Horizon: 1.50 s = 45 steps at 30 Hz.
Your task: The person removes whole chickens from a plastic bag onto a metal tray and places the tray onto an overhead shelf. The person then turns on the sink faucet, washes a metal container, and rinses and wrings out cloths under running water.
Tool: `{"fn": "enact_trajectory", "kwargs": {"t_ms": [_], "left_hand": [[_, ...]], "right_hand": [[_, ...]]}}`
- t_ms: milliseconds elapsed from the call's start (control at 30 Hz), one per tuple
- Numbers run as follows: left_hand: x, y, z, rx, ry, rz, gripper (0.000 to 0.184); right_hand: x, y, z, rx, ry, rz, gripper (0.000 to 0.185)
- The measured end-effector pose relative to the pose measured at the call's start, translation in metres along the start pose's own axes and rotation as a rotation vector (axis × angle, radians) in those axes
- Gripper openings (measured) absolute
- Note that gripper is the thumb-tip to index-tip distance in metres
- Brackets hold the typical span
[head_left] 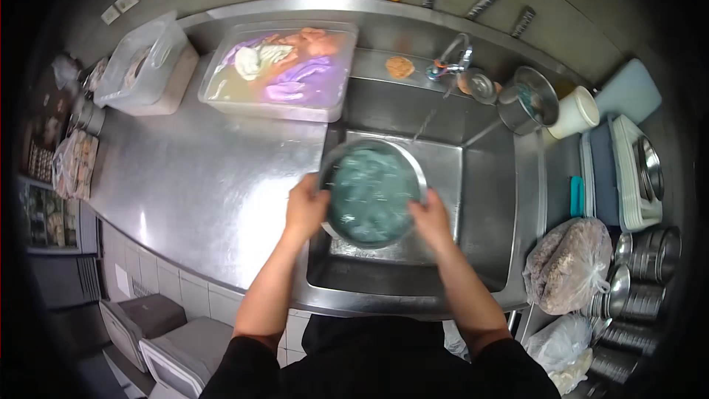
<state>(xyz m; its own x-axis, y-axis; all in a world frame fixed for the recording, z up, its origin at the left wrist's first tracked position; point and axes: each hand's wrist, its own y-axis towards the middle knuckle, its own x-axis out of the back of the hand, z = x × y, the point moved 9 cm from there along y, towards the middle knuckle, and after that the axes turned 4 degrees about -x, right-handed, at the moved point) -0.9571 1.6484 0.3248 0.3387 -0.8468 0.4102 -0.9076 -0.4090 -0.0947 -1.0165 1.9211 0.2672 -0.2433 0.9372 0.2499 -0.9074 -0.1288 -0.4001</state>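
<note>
A round metal bowl is held over the steel sink, with watery blue-green contents inside that are too blurred to name. My left hand grips its left rim, the thumb on the near side. On the opposite rim, my right hand is closed the same way. The fingers under the bowl are hidden. Behind the bowl, a thin stream of water falls from the faucet into the sink.
Left of the sink, the steel counter carries a clear tub of liquid with purple, orange and white items. A plastic bin stands farther left. Along the right are a metal pot, a white bucket and a filled plastic bag.
</note>
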Motion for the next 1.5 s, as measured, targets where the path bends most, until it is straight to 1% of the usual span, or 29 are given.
{"fn": "enact_trajectory", "kwargs": {"t_ms": [33, 100, 133, 167, 200, 267, 333, 367, 400, 433, 500, 567, 667, 700, 767, 800, 833, 867, 900, 933, 1033, 1067, 1133, 1200, 1267, 1333, 1400, 1467, 1500], "left_hand": [[-0.025, 0.003, 0.005, 0.017, -0.008, 0.062, 0.026], [-0.064, 0.012, -0.001, -0.077, 0.162, 0.099, 0.017], [-0.079, 0.014, -0.005, -0.152, 0.142, 0.112, 0.015], [-0.100, 0.020, 0.009, -0.119, 0.098, 0.193, 0.017], [-0.103, 0.023, 0.006, -0.193, -0.112, 0.137, 0.014], [-0.059, 0.032, 0.003, -0.277, -0.046, -0.043, 0.011], [0.021, 0.049, 0.043, -0.242, 0.053, -0.340, 0.031], [0.069, 0.052, 0.036, -0.207, 0.234, -0.500, 0.041], [0.105, 0.056, 0.021, -0.274, 0.424, -0.596, 0.043], [0.132, 0.074, 0.065, -0.275, 0.654, -0.620, 0.048], [0.136, 0.097, 0.098, -0.155, 1.020, -0.534, 0.054], [0.090, 0.101, 0.082, -0.197, 1.037, -0.434, 0.057], [-0.010, 0.090, 0.038, -0.376, 1.065, -0.252, 0.069], [-0.043, 0.082, 0.017, -0.422, 1.012, -0.217, 0.071], [-0.100, 0.068, -0.012, -0.484, 0.999, -0.070, 0.070], [-0.127, 0.063, -0.007, -0.536, 0.933, -0.038, 0.070], [-0.153, 0.059, 0.005, -0.485, 0.793, 0.057, 0.071], [-0.177, 0.053, 0.017, -0.451, 0.731, 0.138, 0.071], [-0.193, 0.048, 0.024, -0.396, 0.675, 0.197, 0.068], [-0.207, 0.045, 0.031, -0.339, 0.620, 0.255, 0.064], [-0.246, 0.045, 0.063, -0.300, 0.557, 0.382, 0.055], [-0.254, 0.047, 0.071, -0.291, 0.556, 0.388, 0.055], [-0.276, 0.057, 0.083, -0.199, 0.476, 0.501, 0.049], [-0.296, 0.070, 0.096, -0.171, 0.472, 0.561, 0.043], [-0.333, 0.085, 0.123, -0.387, 0.605, 0.565, 0.039], [-0.357, 0.099, 0.140, -0.490, 0.660, 0.496, 0.036], [-0.378, 0.103, 0.187, -0.101, 0.870, 0.717, 0.036], [-0.387, 0.106, 0.192, -0.062, 0.916, 0.778, 0.031], [-0.399, 0.108, 0.202, -0.084, 0.752, 0.781, 0.027]], "right_hand": [[0.021, 0.004, -0.019, 0.029, 0.040, -0.053, 0.022], [0.057, 0.011, -0.045, -0.037, 0.051, -0.132, 0.018], [0.072, 0.028, -0.075, -0.060, 0.059, -0.142, 0.015], [0.085, 0.042, -0.098, -0.111, 0.081, -0.169, 0.020], [0.093, 0.057, -0.116, -0.161, 0.101, -0.198, 0.026], [0.092, 0.079, -0.142, -0.231, 0.164, -0.210, 0.028], [0.088, 0.122, -0.196, -0.313, 0.210, -0.246, 0.030], [0.091, 0.144, -0.226, -0.325, 0.188, -0.264, 0.031], [0.091, 0.148, -0.228, -0.368, 0.197, -0.363, 0.030], [0.081, 0.149, -0.227, -0.412, 0.206, -0.463, 0.029], [0.072, 0.171, -0.240, -0.383, 0.094, -0.451, 0.028], [0.064, 0.205, -0.283, -0.395, 0.020, -0.415, 0.028], [0.057, 0.193, -0.256, -0.392, 0.081, -0.368, 0.029], [0.060, 0.190, -0.252, -0.481, 0.055, -0.356, 0.024], [0.092, 0.215, -0.219, -0.274, -0.574, -0.441, 0.033], [0.106, 0.212, -0.161, -0.090, -0.542, -0.514, 0.040], [0.119, 0.236, -0.124, 0.239, -0.495, -0.569, 0.039], [0.128, 0.223, -0.031, 0.176, -0.417, -0.513, 0.034], [0.132, 0.216, 0.040, 0.443, -0.403, -0.588, 0.031], [0.133, 0.209, 0.106, 0.599, -0.434, -0.601, 0.030], [0.128, 0.223, 0.208, 0.899, -0.563, -0.660, 0.030], [0.128, 0.218, 0.215, 0.891, -0.566, -0.653, 0.030], [0.113, 0.243, 0.209, 0.525, -0.866, -0.396, 0.031], [0.112, 0.227, 0.194, 0.502, -0.833, -0.325, 0.030], [0.113, 0.186, 0.198, 0.819, -0.750, -0.529, 0.029], [0.124, 0.159, 0.180, 0.906, -0.658, -0.593, 0.031], [0.129, 0.135, 0.148, 0.808, -0.616, -0.536, 0.031], [0.129, 0.128, 0.091, 0.598, -0.477, -0.375, 0.030], [0.127, 0.123, 0.064, 0.494, -0.480, -0.335, 0.030]]}}
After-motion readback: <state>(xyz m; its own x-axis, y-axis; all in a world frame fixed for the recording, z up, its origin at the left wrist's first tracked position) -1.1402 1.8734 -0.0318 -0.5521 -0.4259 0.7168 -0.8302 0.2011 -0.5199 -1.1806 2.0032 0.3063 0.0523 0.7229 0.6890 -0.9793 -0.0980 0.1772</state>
